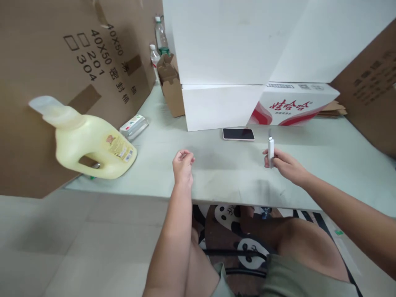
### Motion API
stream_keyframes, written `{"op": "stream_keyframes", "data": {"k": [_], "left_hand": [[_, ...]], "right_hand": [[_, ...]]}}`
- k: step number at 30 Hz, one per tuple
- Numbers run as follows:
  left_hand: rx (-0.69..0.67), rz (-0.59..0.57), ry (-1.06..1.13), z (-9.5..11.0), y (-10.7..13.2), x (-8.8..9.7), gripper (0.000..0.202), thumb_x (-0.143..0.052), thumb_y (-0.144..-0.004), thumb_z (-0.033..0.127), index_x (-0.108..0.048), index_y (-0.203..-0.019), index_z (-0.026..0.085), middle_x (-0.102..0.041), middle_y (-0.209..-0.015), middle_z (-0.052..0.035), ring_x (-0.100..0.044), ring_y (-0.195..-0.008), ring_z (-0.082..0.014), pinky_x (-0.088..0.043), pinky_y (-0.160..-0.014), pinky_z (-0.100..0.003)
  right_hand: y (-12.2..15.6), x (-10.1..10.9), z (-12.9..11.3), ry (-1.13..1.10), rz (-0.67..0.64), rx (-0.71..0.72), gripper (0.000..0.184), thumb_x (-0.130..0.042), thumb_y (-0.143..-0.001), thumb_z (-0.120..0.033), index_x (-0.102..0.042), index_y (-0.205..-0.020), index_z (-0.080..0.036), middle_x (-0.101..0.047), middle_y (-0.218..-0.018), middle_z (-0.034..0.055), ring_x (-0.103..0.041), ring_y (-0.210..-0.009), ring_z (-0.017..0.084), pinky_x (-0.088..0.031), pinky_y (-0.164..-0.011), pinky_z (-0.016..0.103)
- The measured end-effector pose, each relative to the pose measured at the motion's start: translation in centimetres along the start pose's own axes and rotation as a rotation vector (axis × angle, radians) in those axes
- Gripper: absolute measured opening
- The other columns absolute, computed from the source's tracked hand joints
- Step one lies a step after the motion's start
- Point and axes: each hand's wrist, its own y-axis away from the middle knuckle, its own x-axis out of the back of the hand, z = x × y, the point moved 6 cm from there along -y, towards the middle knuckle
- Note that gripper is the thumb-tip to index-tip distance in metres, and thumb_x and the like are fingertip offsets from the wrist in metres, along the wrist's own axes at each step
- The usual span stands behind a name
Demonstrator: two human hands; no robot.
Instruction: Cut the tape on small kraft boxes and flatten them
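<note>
Above the table's front half, my left hand (183, 161) is closed with its fingers curled inward. Whatever may be between those fingers is hidden. My right hand (284, 164) grips a slim white box cutter (271, 149), held upright, with a narrow grey blade-like tip pointing up. Behind the hands a phone (238, 134) lies flat with its dark screen up, touched by neither hand.
A pale yellow detergent jug (95, 146) stands at the left beside a clear-sided pack (134, 127) and a large brown carton (37, 136). White boxes (219, 107) and a red-and-white carton (293, 105) line the back. Two plastic bottles (161, 35) stand behind an opened small carton (173, 93).
</note>
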Motion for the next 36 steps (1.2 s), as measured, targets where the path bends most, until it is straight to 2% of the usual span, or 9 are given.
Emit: {"op": "stream_keyframes", "data": {"k": [4, 7, 10, 12, 16, 22, 29, 33, 36], "left_hand": [[-0.023, 0.012, 0.063, 1.7, -0.6, 1.0, 0.025, -0.077, -0.063, 0.014, -0.054, -0.072, 0.02, -0.058, -0.084, 0.0027, -0.056, -0.072, -0.0075, -0.049, -0.072, -0.022], [-0.026, 0.018, 0.094, 2.4, -0.9, 1.7, 0.026, -0.078, -0.064, 0.018, -0.053, -0.073, 0.02, -0.058, -0.088, 0.0015, -0.057, -0.076, -0.0083, -0.049, -0.073, -0.022], [-0.023, 0.028, 0.119, 2.9, -1.4, 2.4, 0.026, -0.077, -0.066, 0.018, -0.052, -0.073, 0.021, -0.058, -0.091, 0.0008, -0.056, -0.077, -0.0085, -0.049, -0.077, -0.024], [-0.02, 0.041, 0.137, 3.2, -1.9, 2.8, 0.025, -0.075, -0.068, 0.018, -0.052, -0.074, 0.021, -0.058, -0.089, 0.0007, -0.055, -0.076, -0.0089, -0.048, -0.078, -0.025], [0.012, 0.059, 0.156, 3.1, -2.8, 3.3, 0.021, -0.072, -0.07, 0.015, -0.052, -0.075, 0.022, -0.054, -0.077, 0.0021, -0.051, -0.071, -0.0098, -0.044, -0.076, -0.027], [0.064, 0.02, 0.129, 2.6, -3.3, 3.7, 0.023, -0.076, -0.067, 0.015, -0.056, -0.073, 0.022, -0.056, -0.078, 0.0, -0.053, -0.074, -0.0127, -0.042, -0.074, -0.029], [0.051, 0.057, 0.077, 2.9, -3.6, 3.9, 0.02, -0.072, -0.068, 0.015, -0.054, -0.075, 0.021, -0.051, -0.074, 0.0016, -0.048, -0.069, -0.0114, -0.04, -0.071, -0.028], [-0.238, 0.403, 0.053, 5.3, -3.0, 6.1, 0.013, -0.061, -0.068, 0.015, -0.054, -0.078, 0.021, -0.049, -0.075, 0.0034, -0.047, -0.071, -0.0113, -0.038, -0.072, -0.027], [-0.527, 0.621, 0.076, 7.9, -1.7, 7.9, 0.016, -0.057, -0.069, 0.015, -0.056, -0.084, 0.021, -0.051, -0.084, 0.0025, -0.049, -0.083, -0.0118, -0.039, -0.083, -0.027]], "right_hand": [[-3.9, -7.1, -7.2, -0.016, -0.093, 0.135, 0.018, -0.06, -0.069, -0.035, -0.051, -0.081, -0.025, -0.047, -0.064, -0.0044, -0.044, -0.06, 0.015, -0.038, -0.062, 0.032], [-8.1, -13.3, -13.5, 0.13, -0.128, 0.194, 0.038, -0.061, -0.081, -0.049, -0.037, -0.064, -0.024, -0.037, -0.057, -0.0049, -0.036, -0.056, 0.013, -0.033, -0.06, 0.031], [-12.8, -19.1, -20.2, 0.266, -0.157, 0.355, 0.048, -0.042, -0.097, -0.057, -0.046, -0.064, -0.022, -0.05, -0.063, 0.0005, -0.05, -0.066, 0.017, -0.043, -0.068, 0.032], [-16.1, -22.0, -24.4, 0.355, -0.091, 0.493, 0.044, -0.041, -0.101, -0.052, -0.058, -0.077, -0.02, -0.062, -0.083, 0.0059, -0.061, -0.085, 0.021, -0.049, -0.085, 0.035], [-23.5, -25.6, -29.8, 0.542, 0.058, 0.574, 0.037, -0.047, -0.1, -0.041, -0.066, -0.107, -0.009, -0.052, -0.14, 0.0177, -0.06, -0.124, 0.031, -0.041, -0.114, 0.049], [-31.0, -26.5, -30.7, 0.626, 0.096, 0.377, 0.034, -0.06, -0.091, -0.029, -0.068, -0.113, -0.004, -0.048, -0.145, 0.024, -0.055, -0.13, 0.043, -0.042, -0.113, 0.063], [-27.8, -27.6, -33.5, 0.618, 0.08, 0.648, 0.027, -0.052, -0.092, -0.02, -0.069, -0.106, -0.003, -0.049, -0.145, 0.0201, -0.063, -0.12, 0.03, -0.044, -0.118, 0.05], [-22.7, -27.5, -34.6, 0.5, 0.163, 0.794, 0.023, -0.05, -0.094, -0.033, -0.07, -0.095, -0.021, -0.057, -0.137, 0.0116, -0.064, -0.11, 0.028, -0.05, -0.108, 0.047], [-16.7, -25.7, -33.5, 0.394, 0.204, 0.91, 0.027, -0.046, -0.095, -0.037, -0.068, -0.089, -0.023, -0.062, -0.127, 0.0111, -0.064, -0.106, 0.027, -0.051, -0.104, 0.045]]}}
